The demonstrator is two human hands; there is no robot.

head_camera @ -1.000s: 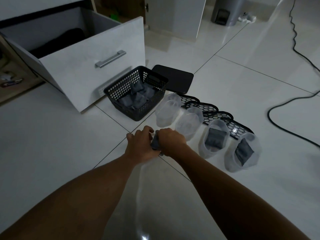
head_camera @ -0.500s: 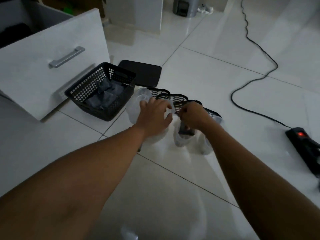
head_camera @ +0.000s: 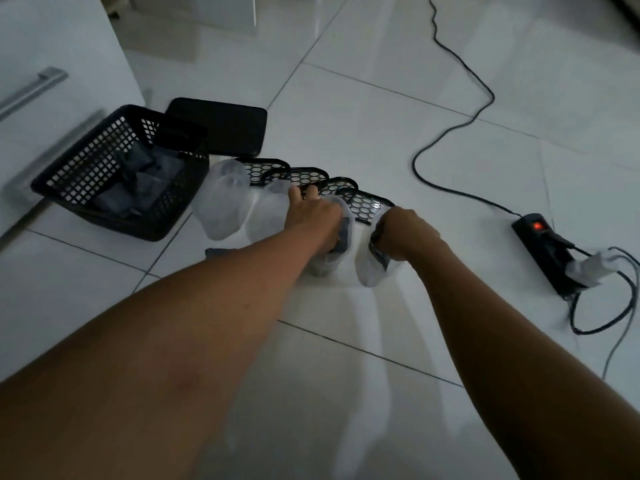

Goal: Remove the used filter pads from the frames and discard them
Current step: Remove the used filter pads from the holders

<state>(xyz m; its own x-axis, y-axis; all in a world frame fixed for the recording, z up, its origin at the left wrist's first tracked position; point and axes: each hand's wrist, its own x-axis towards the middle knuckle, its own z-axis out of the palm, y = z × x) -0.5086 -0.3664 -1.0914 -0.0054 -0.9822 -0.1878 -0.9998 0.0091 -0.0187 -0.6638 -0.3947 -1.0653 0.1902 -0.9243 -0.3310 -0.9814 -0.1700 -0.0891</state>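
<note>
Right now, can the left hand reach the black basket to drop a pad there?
Probably yes. The left hand is at the third frame; only two low, empty frames lie between it and the basket, whose top is open.

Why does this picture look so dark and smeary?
Head view: dim room light; soft glare on the floor tiles; left hand, right hand and translucent frames smear with motion; wide lens curves the tile lines; power strip lamp glows red.

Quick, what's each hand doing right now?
Left hand: on the third frame, grip cannot be told.
Right hand: gripping the filter pad in the last frame.
</note>
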